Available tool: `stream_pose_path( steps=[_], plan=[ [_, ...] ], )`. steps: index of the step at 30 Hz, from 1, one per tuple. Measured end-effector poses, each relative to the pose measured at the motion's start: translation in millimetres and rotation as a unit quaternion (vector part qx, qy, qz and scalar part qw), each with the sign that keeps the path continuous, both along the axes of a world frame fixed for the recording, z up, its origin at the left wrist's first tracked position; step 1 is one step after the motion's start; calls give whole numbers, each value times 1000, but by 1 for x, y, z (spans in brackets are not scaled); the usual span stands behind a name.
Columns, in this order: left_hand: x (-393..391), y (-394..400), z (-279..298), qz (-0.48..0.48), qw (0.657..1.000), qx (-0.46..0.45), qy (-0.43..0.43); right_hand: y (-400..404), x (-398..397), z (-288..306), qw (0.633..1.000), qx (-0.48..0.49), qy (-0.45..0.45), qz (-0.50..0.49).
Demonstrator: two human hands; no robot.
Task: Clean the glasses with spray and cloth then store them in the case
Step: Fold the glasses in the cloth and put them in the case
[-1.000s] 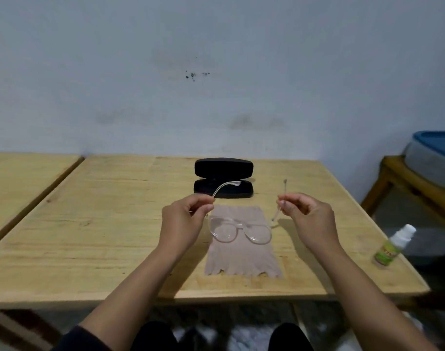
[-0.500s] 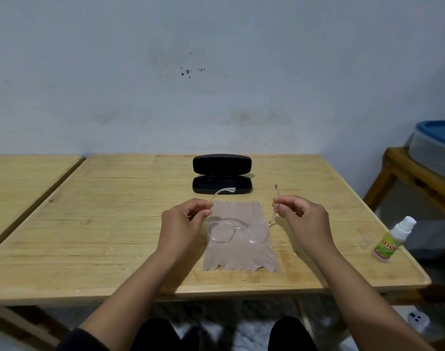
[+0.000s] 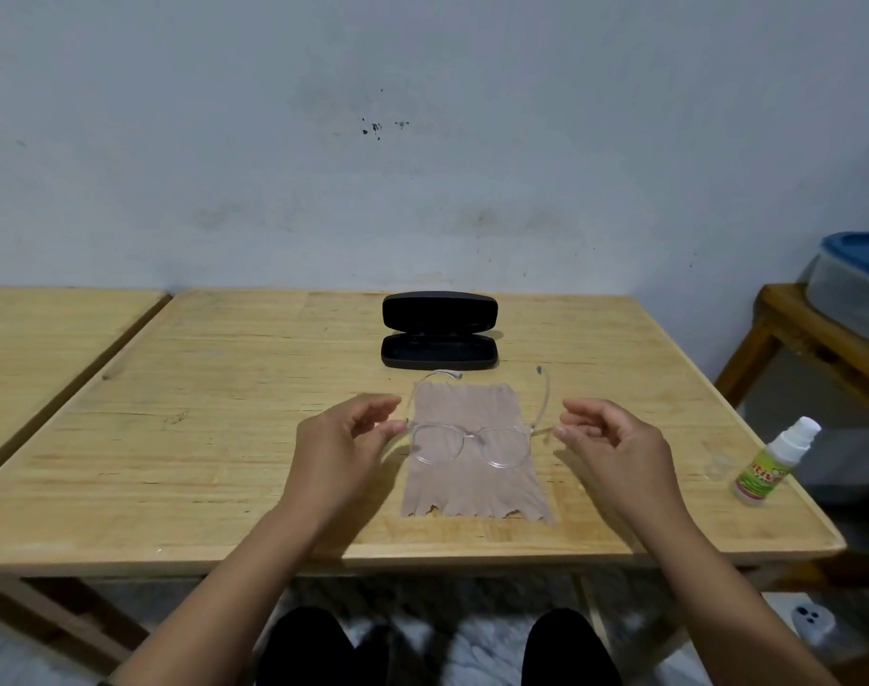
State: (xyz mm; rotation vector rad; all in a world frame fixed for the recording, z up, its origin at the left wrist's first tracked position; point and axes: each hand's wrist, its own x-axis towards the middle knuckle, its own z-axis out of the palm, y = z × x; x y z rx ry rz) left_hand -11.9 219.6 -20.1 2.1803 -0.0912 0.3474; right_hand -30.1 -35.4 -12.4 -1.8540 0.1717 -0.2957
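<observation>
1. The wooden worktop (image 3: 224, 438) in front of you carries everything for the task; a second wooden table (image 3: 36, 349) stands just beside it on your left.
2. On your far right, a blue-lidded tub (image 3: 853, 284) sits on a low wooden stand (image 3: 793, 329), well apart from the task's things.
3. Your left hand (image 3: 343, 448) sits at the left end of the glasses, with its grip loosely parted, thumb and fingertips near the hinge; you cannot tell from this view whether they touch the frame.
4. Your right hand (image 3: 615, 448) mirrors it at the right end, fingers curled and apart, fingertips just beside the right hinge.
5. The beige cloth (image 3: 477, 487) lies flat on the worktop between your hands, its near edge ragged.
6. The black glasses case (image 3: 439, 346) lies open behind the cloth, lid standing up at the back.
7. The clear-framed glasses (image 3: 469, 445) rest over the cloth, lenses toward you, both temples unfolded and pointing toward the case.
8. The spray bottle (image 3: 773, 462) with its white nozzle and green label stands tilted near the worktop's right edge.
9. A small clear cap (image 3: 717, 466) sits just left of that bottle.
</observation>
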Motion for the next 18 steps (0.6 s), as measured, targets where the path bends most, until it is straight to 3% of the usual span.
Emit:
stream_pose_path(
  steps=[4,7,9,15,18],
  plan=[
    [-21,6,-5,-112,988,81,63,-4,-18,-2,977,-140,88,135],
    [-21,6,-14,-176,968,171,42,-1,-20,-5,941,-258,100,195],
    [-19,5,-18,-180,967,179,13,2,-19,-7,927,-304,81,203],
    [-19,1,-22,-160,972,170,-28,7,-18,-6,930,-305,66,195],
    [-19,0,-19,-114,982,144,-33,8,-16,-5,953,-251,67,156]
  ],
)
